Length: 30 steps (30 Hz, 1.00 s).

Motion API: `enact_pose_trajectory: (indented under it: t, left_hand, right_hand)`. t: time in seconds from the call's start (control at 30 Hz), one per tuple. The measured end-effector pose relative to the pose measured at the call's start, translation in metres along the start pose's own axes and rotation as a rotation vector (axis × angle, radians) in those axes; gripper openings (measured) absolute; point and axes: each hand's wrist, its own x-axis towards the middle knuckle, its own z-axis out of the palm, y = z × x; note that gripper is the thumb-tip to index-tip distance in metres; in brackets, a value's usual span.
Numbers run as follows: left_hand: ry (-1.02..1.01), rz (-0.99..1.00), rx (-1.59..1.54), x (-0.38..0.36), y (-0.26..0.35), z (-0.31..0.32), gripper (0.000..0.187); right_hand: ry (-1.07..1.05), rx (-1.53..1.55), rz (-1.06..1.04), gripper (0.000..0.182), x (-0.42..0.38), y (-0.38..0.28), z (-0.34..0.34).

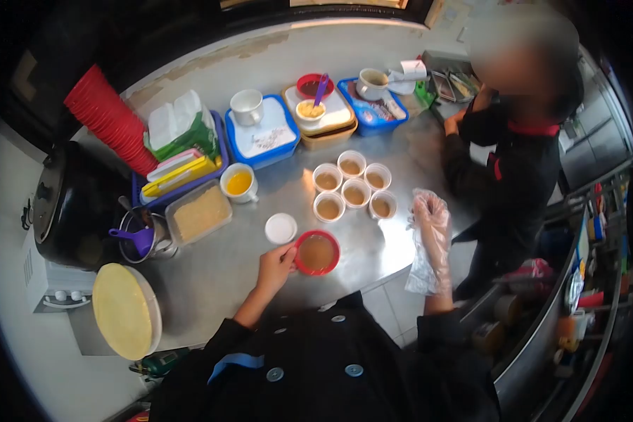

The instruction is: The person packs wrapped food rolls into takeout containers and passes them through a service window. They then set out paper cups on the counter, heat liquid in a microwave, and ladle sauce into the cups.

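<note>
My left hand (278,264) grips the side of a red cup (317,252) that holds a brown liquid. The cup is near the front edge of the steel table. My right hand (431,219), in a loose clear plastic glove, is to the right of a cluster of small white cups (356,192). Its fingers are curled together, and whatever may be inside them is hidden. Brown liquid fills part of each small cup. Beside the red cup lies a round white lid (280,228).
A white mug of yellow liquid (239,183), a tub of light brown powder (199,212) and a pot with a purple spoon (140,241) stand left. Lidded tubs (261,131) line the back. Another person (517,133) works at the right.
</note>
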Motion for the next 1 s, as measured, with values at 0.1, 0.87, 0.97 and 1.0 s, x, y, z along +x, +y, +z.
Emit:
enact_pose_trajectory:
  t: [0.1, 0.87, 0.97, 1.0]
  left_hand:
    - [0.019, 0.009, 0.208, 0.007, 0.007, 0.0, 0.02]
    - [0.303, 0.035, 0.512, -0.019, 0.025, 0.054, 0.02]
    - [0.228, -0.005, 0.475, -0.015, 0.025, 0.051, 0.019]
    - [0.212, -0.05, 0.378, -0.014, 0.025, 0.05, 0.018]
  right_hand:
    - [-0.113, 0.273, -0.022, 0.028, 0.113, 0.029, 0.001]
    - [-0.245, 0.749, -0.174, 0.034, 0.276, 0.019, -0.011]
    - [-0.408, 0.816, -0.05, 0.026, 0.167, -0.018, -0.019]
    - [-0.487, 0.76, 0.051, 0.024, 0.147, -0.005, -0.021]
